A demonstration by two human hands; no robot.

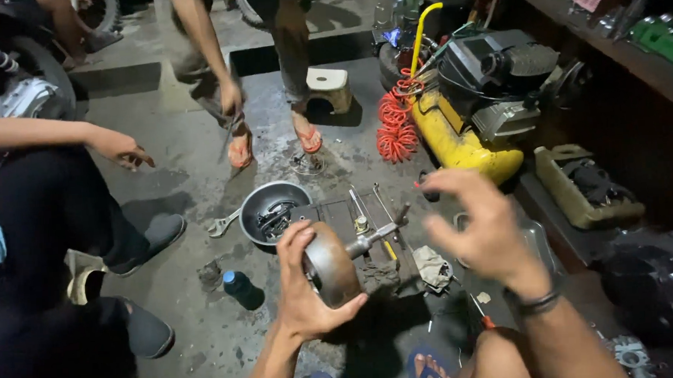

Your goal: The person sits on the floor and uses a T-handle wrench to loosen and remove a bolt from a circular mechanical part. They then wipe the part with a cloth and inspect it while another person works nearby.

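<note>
Evidently a part is being inspected: beside the bowl (274, 210) on the floor (186, 164), the left hand (304, 287) clasps a round metal drum (332, 267) with a shaft (375, 236); the right hand (479, 221) hovers spread, empty, so gripping that shaft likely comes next.

1. Bare concrete floor (194, 171) lies open at ten o'clock from the left hand (303, 287), between the metal bowl (274, 210) and a seated person's outstretched hand (119, 150).
2. At twelve o'clock, a tool tray (356, 218) blocks the way.
3. At two o'clock, a yellow air compressor (461, 132) and orange coiled hose (396, 123) crowd the raised right hand (479, 221).
4. At eight o'clock stands a blue-capped bottle (239, 287).
</note>
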